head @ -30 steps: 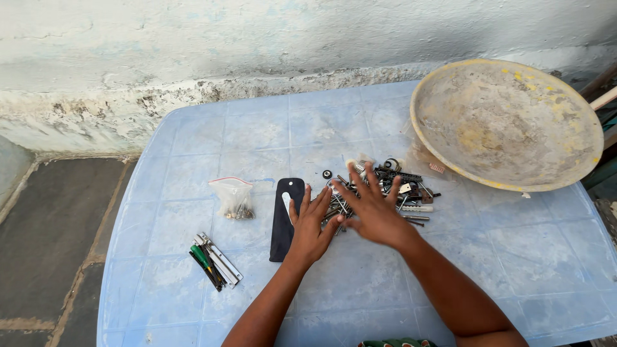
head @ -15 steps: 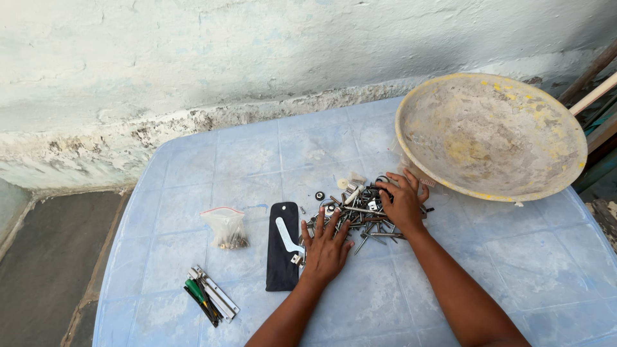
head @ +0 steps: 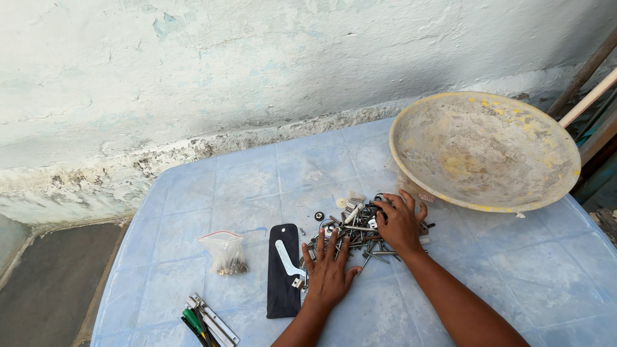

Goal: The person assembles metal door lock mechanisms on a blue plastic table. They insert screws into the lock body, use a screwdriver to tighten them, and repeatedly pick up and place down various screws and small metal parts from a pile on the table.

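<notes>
Partly hidden under both palms, the heap of mixed metal screws and small hardware [head: 360, 228] lies mid-tabletop, its single pieces too small to tell apart. Both forearms reach in from the bottom edge, cut off at the frame. The left hand [head: 329, 273] lies flat with fingers spread on the heap's near edge, beside the black flat card with a white bracket [head: 283, 273]. The right hand [head: 402, 222] rests fingers spread on the heap, holding nothing visible, near the worn, yellow-stained round pan [head: 485, 151] on the pale blue tiled tabletop [head: 244, 186].
</notes>
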